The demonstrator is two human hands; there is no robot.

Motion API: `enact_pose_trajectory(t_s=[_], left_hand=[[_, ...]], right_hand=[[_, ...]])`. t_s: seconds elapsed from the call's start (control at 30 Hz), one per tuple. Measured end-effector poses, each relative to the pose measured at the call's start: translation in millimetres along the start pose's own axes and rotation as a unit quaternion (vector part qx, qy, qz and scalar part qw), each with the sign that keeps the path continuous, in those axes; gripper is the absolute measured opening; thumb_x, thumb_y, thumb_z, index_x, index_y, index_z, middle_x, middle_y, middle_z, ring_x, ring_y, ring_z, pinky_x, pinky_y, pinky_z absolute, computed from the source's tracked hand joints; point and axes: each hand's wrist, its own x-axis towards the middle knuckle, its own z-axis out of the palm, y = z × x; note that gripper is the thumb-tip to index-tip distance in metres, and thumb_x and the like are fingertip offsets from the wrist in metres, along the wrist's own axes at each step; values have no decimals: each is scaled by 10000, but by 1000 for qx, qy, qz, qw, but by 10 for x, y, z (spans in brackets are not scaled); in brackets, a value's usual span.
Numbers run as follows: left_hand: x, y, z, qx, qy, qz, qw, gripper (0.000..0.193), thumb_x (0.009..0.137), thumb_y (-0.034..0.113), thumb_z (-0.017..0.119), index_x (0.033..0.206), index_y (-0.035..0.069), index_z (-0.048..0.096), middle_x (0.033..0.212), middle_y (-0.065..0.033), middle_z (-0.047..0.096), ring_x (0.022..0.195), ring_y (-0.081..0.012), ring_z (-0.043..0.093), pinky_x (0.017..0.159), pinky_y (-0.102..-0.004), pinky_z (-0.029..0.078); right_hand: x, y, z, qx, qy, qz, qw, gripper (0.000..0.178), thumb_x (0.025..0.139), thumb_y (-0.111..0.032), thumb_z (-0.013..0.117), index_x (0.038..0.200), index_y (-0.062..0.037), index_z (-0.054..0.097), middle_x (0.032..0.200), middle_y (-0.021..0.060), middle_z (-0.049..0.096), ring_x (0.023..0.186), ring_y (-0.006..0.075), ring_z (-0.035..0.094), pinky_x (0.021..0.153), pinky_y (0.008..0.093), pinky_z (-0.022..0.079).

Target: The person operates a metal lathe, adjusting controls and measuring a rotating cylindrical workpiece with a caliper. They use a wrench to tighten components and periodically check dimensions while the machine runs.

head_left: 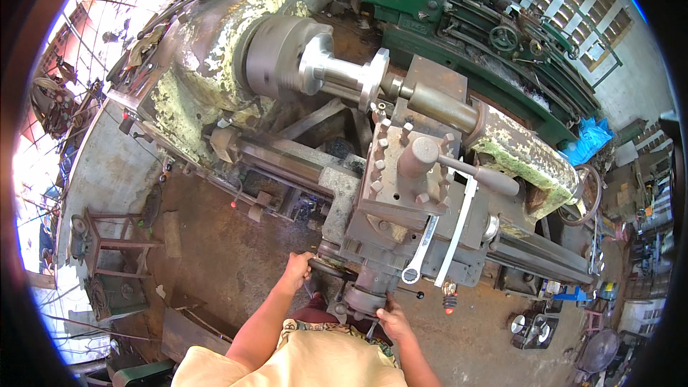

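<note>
My left hand (295, 271) is closed on the rim of a dark carriage handwheel (333, 268) at the front of a lathe. Beside the round cross-slide dial (365, 299), my right hand (391, 318) is closed on its crank handle, its fingertips partly hidden. A shiny turned metal workpiece (342, 70) with a wide flange is held between the blurred chuck (279, 56) and the tailstock (444, 106). The square tool post (408, 165), with several bolts and a clamping lever (494, 179), stands close to the flange.
A ring spanner (421, 254) and a long flat metal bar (457, 229) lie on the carriage. Behind stands a green lathe (466, 36), with a blue plastic bag (586, 140) nearby. A wooden stool frame (118, 240) stands at left; a fan (599, 350) is at lower right.
</note>
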Motion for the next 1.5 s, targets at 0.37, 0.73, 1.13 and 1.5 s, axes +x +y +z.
enact_pose_trajectory(t_s=[0.37,0.73,1.13,1.5], left_hand=[[-269,-61,345,16,132,54,990,740,926,297,666,1373,-54,192,630,-50,485,439,-135,420,381,-303,360],[-147,-117,333,50,103,83,990,809,874,166,630,1380,-114,64,659,-67,479,462,-152,432,370,-316,341],[-131,-197,397,58,172,125,975,577,871,190,641,1235,10,231,650,-65,456,419,-149,398,355,-332,326],[-133,-125,347,84,180,96,975,442,870,205,645,1119,30,324,602,-51,442,391,-126,370,352,-312,304]], right_hand=[[187,236,-220,111,-49,26,992,770,742,-164,825,1370,101,466,1287,181,605,1194,301,589,1047,413,455],[512,383,-1580,28,452,58,890,207,1019,-219,542,1102,-38,487,746,96,607,493,216,579,413,336,479],[643,875,-1433,21,445,-127,886,216,942,7,616,1152,58,609,888,109,661,672,208,656,629,346,609],[998,1210,-1960,-4,324,85,942,194,941,-155,691,967,-3,573,785,121,654,583,244,657,476,359,555]])
